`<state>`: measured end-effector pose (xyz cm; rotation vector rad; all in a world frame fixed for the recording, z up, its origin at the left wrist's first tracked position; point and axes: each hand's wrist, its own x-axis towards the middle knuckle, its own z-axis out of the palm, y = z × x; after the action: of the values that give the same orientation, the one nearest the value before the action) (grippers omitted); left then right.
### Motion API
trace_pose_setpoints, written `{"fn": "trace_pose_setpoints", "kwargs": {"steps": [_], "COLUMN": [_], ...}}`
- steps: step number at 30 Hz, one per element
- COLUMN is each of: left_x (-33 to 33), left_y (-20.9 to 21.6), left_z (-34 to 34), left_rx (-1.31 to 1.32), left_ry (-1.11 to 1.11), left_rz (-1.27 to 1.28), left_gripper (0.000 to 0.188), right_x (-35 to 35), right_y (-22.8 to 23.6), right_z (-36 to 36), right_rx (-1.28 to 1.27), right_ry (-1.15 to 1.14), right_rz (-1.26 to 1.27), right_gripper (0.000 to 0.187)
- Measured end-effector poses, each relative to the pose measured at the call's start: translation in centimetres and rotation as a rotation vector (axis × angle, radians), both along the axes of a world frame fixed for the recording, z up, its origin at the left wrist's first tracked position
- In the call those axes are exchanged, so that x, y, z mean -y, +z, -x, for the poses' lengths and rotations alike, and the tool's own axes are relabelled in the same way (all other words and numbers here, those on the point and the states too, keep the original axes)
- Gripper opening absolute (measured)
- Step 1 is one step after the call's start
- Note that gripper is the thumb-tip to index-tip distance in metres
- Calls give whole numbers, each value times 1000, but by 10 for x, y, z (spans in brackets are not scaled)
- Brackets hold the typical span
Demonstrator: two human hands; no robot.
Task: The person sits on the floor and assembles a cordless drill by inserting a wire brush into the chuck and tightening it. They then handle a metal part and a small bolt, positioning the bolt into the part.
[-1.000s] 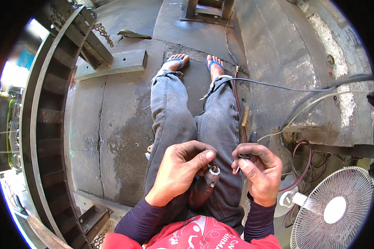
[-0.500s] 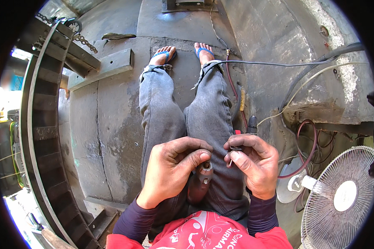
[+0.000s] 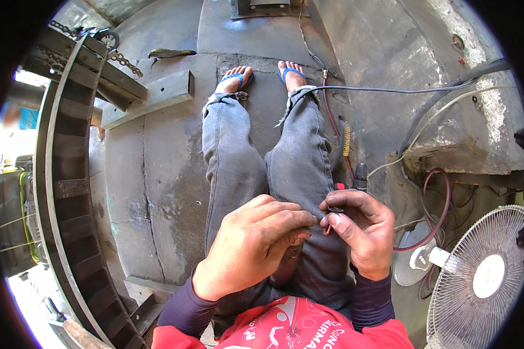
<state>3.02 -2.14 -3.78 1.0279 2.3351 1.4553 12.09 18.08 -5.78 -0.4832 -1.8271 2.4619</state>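
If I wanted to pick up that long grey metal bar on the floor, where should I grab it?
Probably near the middle of the metal bar, coming from above. It lies flat on the grey floor, long and straight, with both long edges free, so fingers could wrap across its narrow width. It looks heavy, so two hands would likely be safer.

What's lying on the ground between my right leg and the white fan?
In the head view, between the right leg and the fan lie a wire brush and looping red cables.

Both forearms come up from below over the lap, the left hand (image 3: pixel 253 247) curled knuckles-up with fingers bent inward, the right hand (image 3: pixel 361 230) beside it, thumb and forefinger pinched together.
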Motion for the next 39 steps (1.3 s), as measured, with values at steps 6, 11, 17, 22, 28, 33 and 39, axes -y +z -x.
{"fn": "trace_pose_setpoints", "kwargs": {"steps": [6,11,17,22,28,33,39], "left_x": [4,7,12,10,9,10,11], "left_y": [-7,-17,-22,-24,-17,-15,-17], "left_z": [-6,-9,-7,-8,-12,-12,-13], "left_rx": [263,503,784,812,998,945,1048], "left_ry": [81,72,7,26,97,83,85], "left_rz": [-65,-164,-295,-315,-394,-407,-433], "left_gripper": [30,22,15,19,35,39,41], "right_x": [-2,-2,-3,2,12,14,16], "right_y": [2,5,10,14,16,16,14], "right_z": [2,7,12,17,28,32,34], "right_rx": [-37,-99,-111,-131,-196,-183,-184], "right_ry": [-9,5,20,29,54,136,149], "right_rz": [-5,-44,-51,-73,-136,-149,-203], "right_gripper": [25,27,28,29,28,28,27]}}
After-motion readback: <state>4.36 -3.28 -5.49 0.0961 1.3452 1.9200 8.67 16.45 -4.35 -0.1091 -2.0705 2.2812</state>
